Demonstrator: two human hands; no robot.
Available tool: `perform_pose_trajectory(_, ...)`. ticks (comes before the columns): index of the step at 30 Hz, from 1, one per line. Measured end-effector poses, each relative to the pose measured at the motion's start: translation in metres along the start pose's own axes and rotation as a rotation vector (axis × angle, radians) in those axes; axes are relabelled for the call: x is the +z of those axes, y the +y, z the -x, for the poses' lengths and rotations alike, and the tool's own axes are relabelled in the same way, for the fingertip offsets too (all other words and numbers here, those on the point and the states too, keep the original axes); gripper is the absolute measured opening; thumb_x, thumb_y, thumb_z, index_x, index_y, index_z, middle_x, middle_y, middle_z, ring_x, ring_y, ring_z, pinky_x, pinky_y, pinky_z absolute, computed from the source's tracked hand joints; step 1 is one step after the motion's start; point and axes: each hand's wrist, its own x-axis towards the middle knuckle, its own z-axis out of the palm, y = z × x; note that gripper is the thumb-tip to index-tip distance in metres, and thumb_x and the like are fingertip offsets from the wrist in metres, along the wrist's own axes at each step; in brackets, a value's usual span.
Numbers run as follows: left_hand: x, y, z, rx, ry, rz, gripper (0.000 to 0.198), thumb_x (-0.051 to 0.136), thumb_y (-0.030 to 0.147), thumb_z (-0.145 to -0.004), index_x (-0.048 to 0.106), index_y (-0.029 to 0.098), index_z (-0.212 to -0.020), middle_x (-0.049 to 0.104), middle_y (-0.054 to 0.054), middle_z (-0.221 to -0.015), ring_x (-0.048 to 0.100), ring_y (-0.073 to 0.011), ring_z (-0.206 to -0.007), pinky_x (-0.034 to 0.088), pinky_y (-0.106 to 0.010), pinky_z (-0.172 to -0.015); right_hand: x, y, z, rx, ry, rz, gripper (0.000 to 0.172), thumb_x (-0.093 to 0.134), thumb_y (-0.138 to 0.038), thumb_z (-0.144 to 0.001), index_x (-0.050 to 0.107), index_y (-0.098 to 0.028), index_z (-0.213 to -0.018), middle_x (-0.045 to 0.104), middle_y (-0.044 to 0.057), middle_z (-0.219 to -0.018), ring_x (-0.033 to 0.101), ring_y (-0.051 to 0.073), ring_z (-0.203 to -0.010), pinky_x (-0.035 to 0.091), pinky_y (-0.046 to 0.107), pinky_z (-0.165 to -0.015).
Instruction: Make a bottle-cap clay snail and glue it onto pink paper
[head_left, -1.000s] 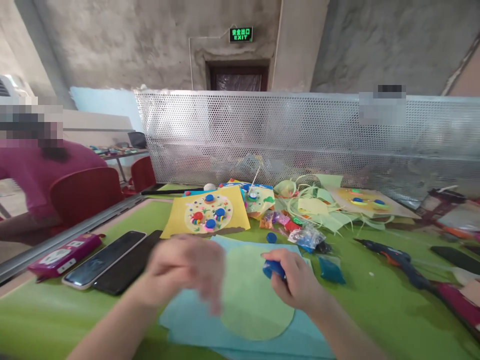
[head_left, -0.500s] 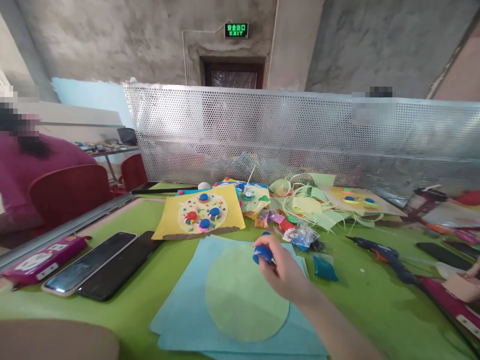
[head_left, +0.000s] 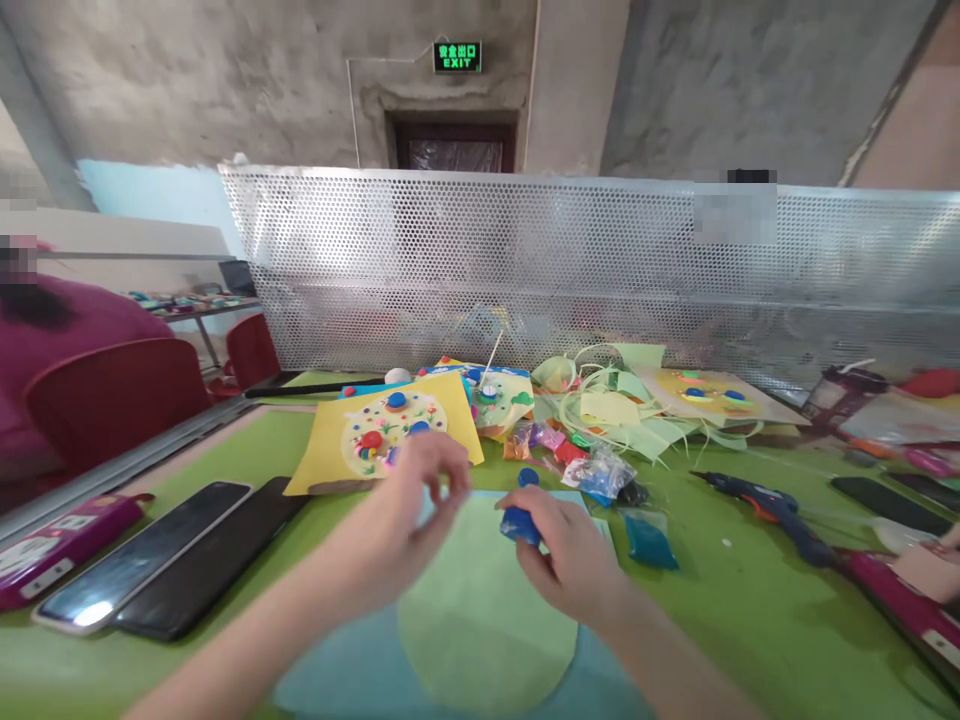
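My right hand (head_left: 570, 545) is closed around a blue bottle cap (head_left: 519, 525), held above the upper right of a pale green paper circle (head_left: 487, 620). A second small round blue piece (head_left: 528, 477) shows just beyond my fingers; whether it touches them I cannot tell. To the left, my left hand (head_left: 420, 505) hovers with bent fingers, a gap between thumb and fingertips and nothing visible in it. The circle lies on light blue paper sheets (head_left: 345, 665). Behind my left hand is a yellow sheet (head_left: 319, 450) decorated with blue and red caps and small coloured pieces.
Two phones (head_left: 150, 545) and a purple power strip (head_left: 67, 550) lie on the left. Small bags of coloured clay (head_left: 600, 475), a teal packet (head_left: 651, 540) and paper strips (head_left: 600, 390) are on the right, beside a glue gun (head_left: 772, 510). A perforated metal screen (head_left: 480, 260) stands behind.
My left hand has come into view from the lower left and now hovers by the circle's upper left. The right hand keeps its hold on the blue bottle cap, lowered slightly. The view has shifted a little.
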Motion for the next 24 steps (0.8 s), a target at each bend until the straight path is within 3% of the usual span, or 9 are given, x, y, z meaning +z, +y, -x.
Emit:
perform_pose_trajectory(2,0.017,-0.007,0.002,0.021,-0.077,0.015,0.009,0.038,0.023,-0.092,0.044,0.017,-0.095,0.056,-0.002,-0.079,0.054,-0.0115,-0.065,0.049,-0.023,-0.057,0.003,0.002,-0.003,0.109,-0.113,0.006,0.027,0.037,-0.008,-0.073,0.046,-0.019,-0.095,0.065,0.005,-0.079,0.059,0.018,-0.065,0.04,0.026,-0.056)
perform_pose_trajectory(4,0.033,-0.015,0.007,0.108,-0.166,-0.075,0.013,0.042,0.032,-0.089,0.042,0.019,-0.087,0.055,-0.001,-0.074,0.052,-0.0145,-0.062,0.046,-0.026,-0.055,0.006,0.002,-0.006,0.204,-0.206,-0.025,0.026,0.037,-0.009,-0.073,0.047,-0.019,-0.095,0.065,0.004,-0.079,0.058,0.018,-0.064,0.037,0.025,-0.055)
perform_pose_trajectory(7,0.044,-0.025,0.015,0.148,-0.215,-0.166,0.015,0.033,0.024,-0.092,0.04,0.02,-0.079,0.055,-0.001,-0.069,0.05,-0.0156,-0.06,0.041,-0.026,-0.053,0.01,0.003,-0.007,0.269,-0.321,-0.048,0.022,0.038,-0.01,-0.076,0.047,-0.019,-0.093,0.063,0.003,-0.078,0.057,0.017,-0.065,0.032,0.024,-0.055)
perform_pose_trajectory(12,0.045,-0.028,0.018,0.15,-0.352,-0.306,0.02,0.029,0.011,-0.088,0.042,0.02,-0.076,0.055,-0.002,-0.069,0.051,-0.0173,-0.058,0.038,-0.026,-0.051,0.013,0.006,-0.007,0.251,-0.427,-0.013,0.011,0.034,-0.011,-0.077,0.039,-0.021,-0.078,0.049,-0.001,-0.064,0.046,0.016,-0.056,0.022,0.025,-0.05)
perform_pose_trajectory(18,0.046,-0.031,0.017,0.142,-0.419,-0.418,0.023,0.03,0.004,-0.083,0.044,0.02,-0.074,0.055,-0.002,-0.066,0.054,-0.0181,-0.058,0.036,-0.025,-0.044,0.019,0.005,-0.005,0.39,-0.469,-0.134,0.012,0.031,-0.012,-0.08,0.038,-0.022,-0.083,0.043,-0.003,-0.063,0.041,0.014,-0.054,0.022,0.024,-0.049)
perform_pose_trajectory(24,0.04,-0.029,0.016,0.06,-0.552,-0.251,0.019,0.031,0.008,-0.087,0.044,0.02,-0.078,0.055,0.0,-0.07,0.053,-0.0141,-0.058,0.039,-0.022,-0.048,0.02,0.003,-0.005,0.449,-0.483,-0.194,0.01,0.029,-0.015,-0.079,0.03,-0.023,-0.074,0.039,-0.003,-0.06,0.037,0.014,-0.051,0.023,0.025,-0.048)
